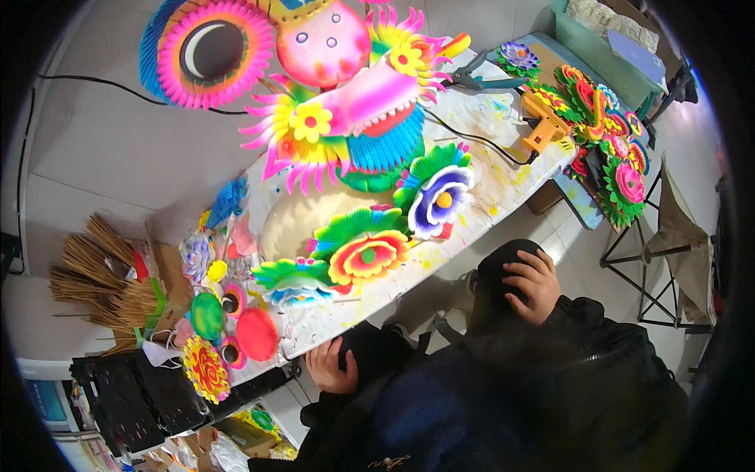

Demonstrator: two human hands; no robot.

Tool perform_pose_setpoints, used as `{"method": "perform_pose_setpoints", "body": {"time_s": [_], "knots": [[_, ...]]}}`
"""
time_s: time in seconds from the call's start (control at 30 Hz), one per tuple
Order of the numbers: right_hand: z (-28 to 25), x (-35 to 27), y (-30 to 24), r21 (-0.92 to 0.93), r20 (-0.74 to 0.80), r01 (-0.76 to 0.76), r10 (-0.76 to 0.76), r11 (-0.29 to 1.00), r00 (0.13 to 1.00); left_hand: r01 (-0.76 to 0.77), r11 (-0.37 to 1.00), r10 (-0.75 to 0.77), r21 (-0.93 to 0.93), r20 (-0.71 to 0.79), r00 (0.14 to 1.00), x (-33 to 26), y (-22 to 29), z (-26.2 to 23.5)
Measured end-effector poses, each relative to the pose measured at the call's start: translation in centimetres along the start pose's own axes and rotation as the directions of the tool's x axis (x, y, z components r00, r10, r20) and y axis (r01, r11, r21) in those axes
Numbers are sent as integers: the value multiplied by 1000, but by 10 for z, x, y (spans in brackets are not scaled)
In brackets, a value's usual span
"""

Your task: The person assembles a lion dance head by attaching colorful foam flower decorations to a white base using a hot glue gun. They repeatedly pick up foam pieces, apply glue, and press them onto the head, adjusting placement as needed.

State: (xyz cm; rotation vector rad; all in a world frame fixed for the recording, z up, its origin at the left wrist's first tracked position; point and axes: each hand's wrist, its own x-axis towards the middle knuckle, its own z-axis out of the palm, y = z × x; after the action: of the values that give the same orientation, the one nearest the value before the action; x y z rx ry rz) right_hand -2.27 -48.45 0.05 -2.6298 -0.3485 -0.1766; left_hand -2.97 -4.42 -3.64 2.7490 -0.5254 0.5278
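Both hands rest on the person's own dark-clothed knees, near the paint-stained white table (503, 185).

The right hand (532, 285) lies flat with fingers spread, holding nothing — the left hand (330, 366) curls loosely at the table's near edge, just beside bright paper flowers (366, 256) and a large dragon head (346, 102) farther away.

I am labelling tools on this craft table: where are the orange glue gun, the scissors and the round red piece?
orange glue gun (544, 126), head view, on its body.
scissors (472, 79), head view, on the handles.
round red piece (257, 333), head view, at its centre.
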Motion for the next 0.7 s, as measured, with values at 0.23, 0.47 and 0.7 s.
{"method": "perform_pose_setpoints", "body": {"time_s": [0.23,0.47,0.7], "knots": [[8,5,-2,10,17,-7,7,1000,1000,64,997,-62,-36,43,997,3,-5,-3],[11,6,-3,-60,6,39,-39,997,999,165,983,-161,-77,44,986,7,2,-7],[15,7,-7,-120,20,65,-63,991,998,215,971,-209,-102,65,976,5,2,-14]]}}
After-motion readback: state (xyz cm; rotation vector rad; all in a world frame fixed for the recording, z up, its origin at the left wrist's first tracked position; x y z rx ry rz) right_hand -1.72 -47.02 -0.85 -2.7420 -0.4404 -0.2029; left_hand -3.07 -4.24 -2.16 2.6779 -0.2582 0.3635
